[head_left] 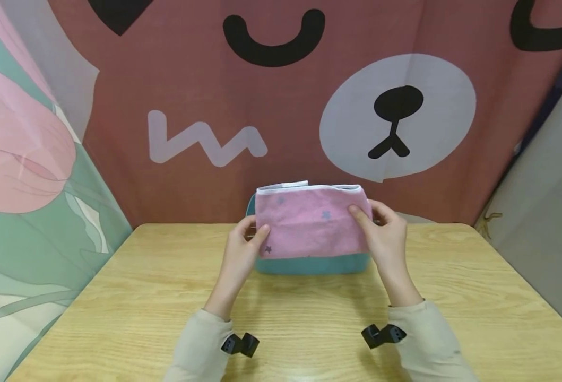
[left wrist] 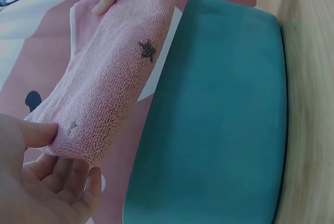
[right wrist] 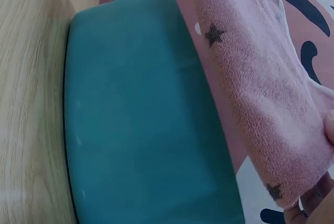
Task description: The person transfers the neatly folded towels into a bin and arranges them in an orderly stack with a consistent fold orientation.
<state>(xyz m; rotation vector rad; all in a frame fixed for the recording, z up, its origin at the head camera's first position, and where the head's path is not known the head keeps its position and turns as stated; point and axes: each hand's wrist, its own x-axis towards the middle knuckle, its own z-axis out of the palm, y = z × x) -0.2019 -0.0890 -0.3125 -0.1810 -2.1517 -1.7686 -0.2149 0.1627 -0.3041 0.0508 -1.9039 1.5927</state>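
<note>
A folded pink towel (head_left: 309, 223) with white edging and small grey stars hangs between both hands, its fold at the bottom. My left hand (head_left: 244, 244) pinches its left end, thumb in front and fingers behind. At the other end my right hand (head_left: 386, 231) pinches the towel the same way, thumb on the front face. Behind and below the towel stands a teal container (head_left: 314, 266), largely covered by it in the head view. Both wrist views show the container's smooth front wall (left wrist: 214, 109), with the towel (right wrist: 261, 78) held above and alongside it.
The container stands on a light wood-grain table (head_left: 300, 329), near its back edge. A cloth backdrop (head_left: 199, 185) with a printed bear face hangs behind. Another printed cloth (head_left: 32, 223) hangs at the left, and a pale surface (head_left: 538, 212) rises at the right.
</note>
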